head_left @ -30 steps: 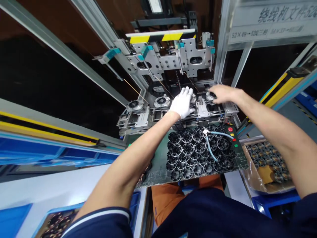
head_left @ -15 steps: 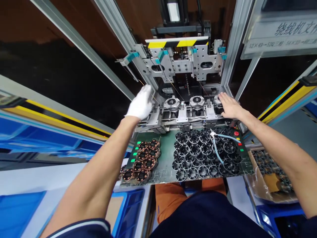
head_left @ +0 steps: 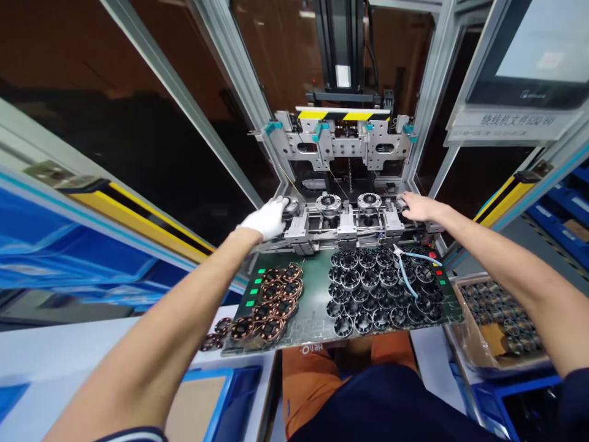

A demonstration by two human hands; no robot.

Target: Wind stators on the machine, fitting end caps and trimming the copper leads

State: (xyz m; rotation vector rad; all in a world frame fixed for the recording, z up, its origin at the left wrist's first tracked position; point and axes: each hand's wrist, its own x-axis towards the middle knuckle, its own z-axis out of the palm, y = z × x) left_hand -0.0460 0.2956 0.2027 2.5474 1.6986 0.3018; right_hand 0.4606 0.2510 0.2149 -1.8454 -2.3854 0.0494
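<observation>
My left hand, in a white glove, has its fingers curled on the leftmost round metal holder of the winding machine. My bare right hand grips the rightmost round holder, which its fingers partly cover. Between my hands stand two more holders, each with a black stator core in it: one left of centre and one right of centre. Thin copper wires run down to the holders from the wire guides above. What lies under my fingertips is hidden.
On the green board lie copper-wound stators at left and rows of black stator cores at right. Blue-handled cutters rest on the cores. A carton of cores stands at right. Yellow-black guards flank the machine.
My left hand has come down from near the wire onto the leftmost holder. My right hand stays at the rightmost holder, its fingers more bent. The camera view has shifted.
</observation>
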